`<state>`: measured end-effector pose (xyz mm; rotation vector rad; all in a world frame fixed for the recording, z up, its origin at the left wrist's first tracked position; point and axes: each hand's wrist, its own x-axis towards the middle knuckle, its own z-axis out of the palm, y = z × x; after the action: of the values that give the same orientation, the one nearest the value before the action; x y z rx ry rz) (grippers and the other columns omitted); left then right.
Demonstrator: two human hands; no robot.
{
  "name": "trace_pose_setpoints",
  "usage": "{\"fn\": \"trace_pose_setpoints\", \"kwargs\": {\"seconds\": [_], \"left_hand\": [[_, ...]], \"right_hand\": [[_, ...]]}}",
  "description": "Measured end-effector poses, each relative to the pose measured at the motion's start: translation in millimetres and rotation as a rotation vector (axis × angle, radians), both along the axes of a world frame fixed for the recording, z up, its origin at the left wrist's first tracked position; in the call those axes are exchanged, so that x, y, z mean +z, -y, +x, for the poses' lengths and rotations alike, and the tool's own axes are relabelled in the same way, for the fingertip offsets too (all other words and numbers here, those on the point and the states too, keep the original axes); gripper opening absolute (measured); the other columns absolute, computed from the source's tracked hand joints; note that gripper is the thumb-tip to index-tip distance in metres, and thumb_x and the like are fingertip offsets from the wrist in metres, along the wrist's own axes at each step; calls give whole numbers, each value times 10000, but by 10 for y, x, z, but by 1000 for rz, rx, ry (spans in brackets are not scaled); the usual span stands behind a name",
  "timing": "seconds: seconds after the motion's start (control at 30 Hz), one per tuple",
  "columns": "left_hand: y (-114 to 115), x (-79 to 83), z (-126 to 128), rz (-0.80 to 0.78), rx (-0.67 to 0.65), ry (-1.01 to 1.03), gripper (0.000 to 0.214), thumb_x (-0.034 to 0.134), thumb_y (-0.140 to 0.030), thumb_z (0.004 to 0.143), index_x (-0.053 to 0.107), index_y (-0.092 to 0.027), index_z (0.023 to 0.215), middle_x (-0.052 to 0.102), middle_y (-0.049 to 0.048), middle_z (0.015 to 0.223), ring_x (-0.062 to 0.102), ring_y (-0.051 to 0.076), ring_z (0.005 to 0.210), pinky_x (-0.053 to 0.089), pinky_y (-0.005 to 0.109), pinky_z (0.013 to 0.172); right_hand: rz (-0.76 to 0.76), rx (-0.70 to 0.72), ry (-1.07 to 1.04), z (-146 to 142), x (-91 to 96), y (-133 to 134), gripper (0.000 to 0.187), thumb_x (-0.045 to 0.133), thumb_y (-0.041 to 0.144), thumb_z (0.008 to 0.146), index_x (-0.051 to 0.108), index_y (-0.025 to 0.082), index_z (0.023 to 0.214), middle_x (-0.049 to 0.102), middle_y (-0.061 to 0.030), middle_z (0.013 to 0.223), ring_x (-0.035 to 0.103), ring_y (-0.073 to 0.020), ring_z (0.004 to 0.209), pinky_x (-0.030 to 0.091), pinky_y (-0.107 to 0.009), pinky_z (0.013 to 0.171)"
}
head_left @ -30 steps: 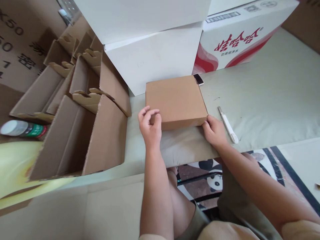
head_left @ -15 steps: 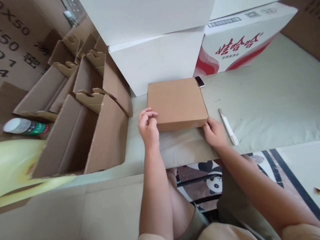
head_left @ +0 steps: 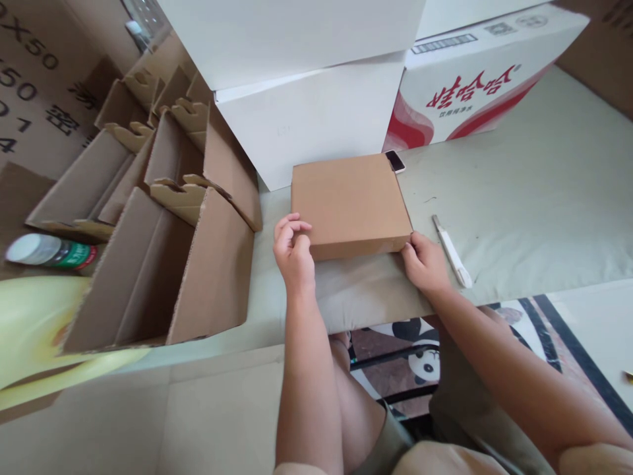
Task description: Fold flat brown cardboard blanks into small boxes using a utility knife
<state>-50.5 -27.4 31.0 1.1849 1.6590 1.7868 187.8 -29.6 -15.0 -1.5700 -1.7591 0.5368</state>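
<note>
A flat brown cardboard box point(head_left: 349, 198), lid closed, lies on the cloth-covered table in front of me. At its near left corner is my left hand point(head_left: 295, 251), with curled fingers against the box's side and edge. My right hand point(head_left: 424, 260) grips the near right corner, thumb on the front face and fingers partly hidden behind the corner. Just right of that hand lies a white utility knife point(head_left: 451, 251). A phone point(head_left: 395, 161) pokes out from behind the box's far right corner.
Open cardboard boxes point(head_left: 212, 264) with notched dividers stand at the left, beside a white-capped bottle point(head_left: 49, 251) and a yellow plastic object point(head_left: 39, 323). White cartons point(head_left: 316, 119) are stacked at the back, next to a red-and-white carton point(head_left: 475, 92). The greenish tablecloth point(head_left: 539, 198) extends right.
</note>
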Motion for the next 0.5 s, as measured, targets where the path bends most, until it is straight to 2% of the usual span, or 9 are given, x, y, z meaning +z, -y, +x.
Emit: {"fn": "trace_pose_setpoints", "kwargs": {"seconds": [0.5], "left_hand": [[9,5,6,-36,-4,-25,202,462,-91,644,615,-217,681,618,36,1081,549,227,1148,419,394,1003]], "right_hand": [[-2,2,-13,-20,49,2,176,418,264,835,361,249,669,478,-9,623,461,-200,629,306,-328,584]]}}
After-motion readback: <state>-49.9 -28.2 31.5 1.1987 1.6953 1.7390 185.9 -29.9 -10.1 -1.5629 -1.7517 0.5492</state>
